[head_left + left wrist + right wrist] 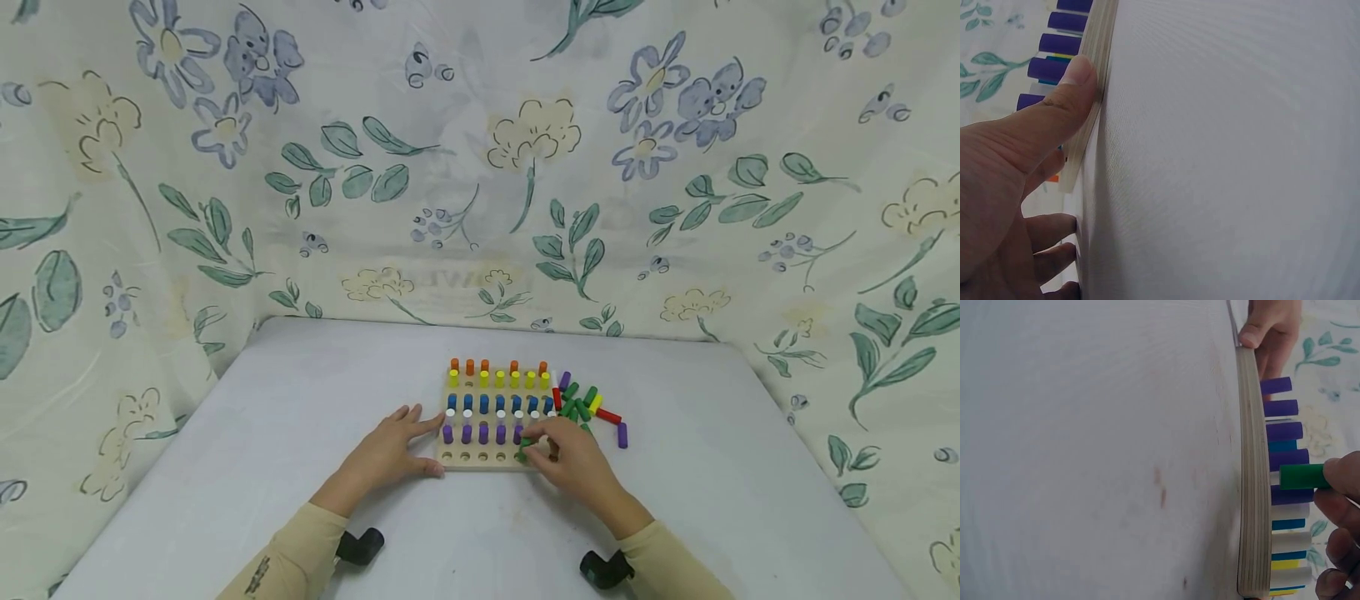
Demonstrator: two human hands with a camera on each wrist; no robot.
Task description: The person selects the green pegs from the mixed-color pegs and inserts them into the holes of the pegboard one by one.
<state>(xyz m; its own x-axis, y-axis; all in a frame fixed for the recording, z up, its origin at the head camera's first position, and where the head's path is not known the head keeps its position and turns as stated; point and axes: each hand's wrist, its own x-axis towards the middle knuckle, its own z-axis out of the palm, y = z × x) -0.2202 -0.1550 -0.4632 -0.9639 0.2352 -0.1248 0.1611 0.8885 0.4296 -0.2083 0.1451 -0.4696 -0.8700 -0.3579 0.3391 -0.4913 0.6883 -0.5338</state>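
Note:
A wooden pegboard [489, 467] lies on the table, with rows of orange, yellow, blue, white and purple pegs running from back to front. Bare holes show along its front row. My left hand [386, 454] steadies the board at its left side, thumb at the front corner and fingers spread. In the left wrist view its thumb [1077, 78] presses the board's edge. Between thumb and fingertips, my right hand [573, 462] pinches a green peg [1302, 477] over the front row, right of the middle. Whether the peg's tip is in a hole cannot be told.
Right of the board lies a loose pile of green pegs [582, 409], with red pegs [608, 415], a yellow peg [596, 404] and purple pegs [622, 435] around it. A floral cloth [480, 167] hangs behind the white table [337, 367].

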